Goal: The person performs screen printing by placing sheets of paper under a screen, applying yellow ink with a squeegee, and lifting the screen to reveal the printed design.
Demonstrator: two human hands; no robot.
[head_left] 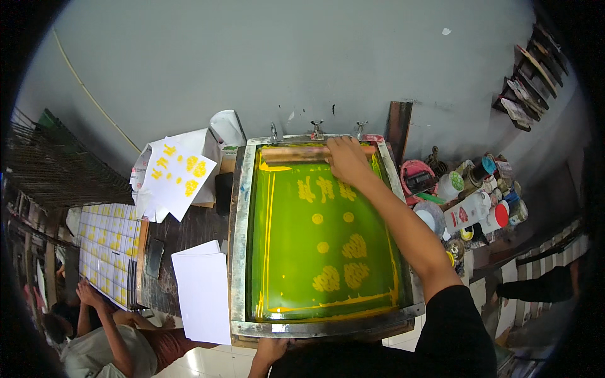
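A silk-screen frame [241, 252] with a green mesh [290, 233] lies in front of me. Yellow ink marks the mesh in patches, dots and border lines. At the far end, my right hand [348, 160] is wrapped over a wooden squeegee [293, 154] that spans most of the mesh's width. My right forearm reaches across the frame's right side. Below the near edge of the frame, my left hand [272, 349] shows only in part; its fingers are hidden there. Metal hinge clamps [317, 129] hold the far side of the frame.
Blank white paper [201, 290] is stacked left of the frame, and a yellow-printed sheet [178, 173] lies beyond it. Ink tubs and bottles [466, 211] crowd the right side. A wire drying rack [110, 246] and a seated person [120, 346] are at the left. A grey wall stands behind.
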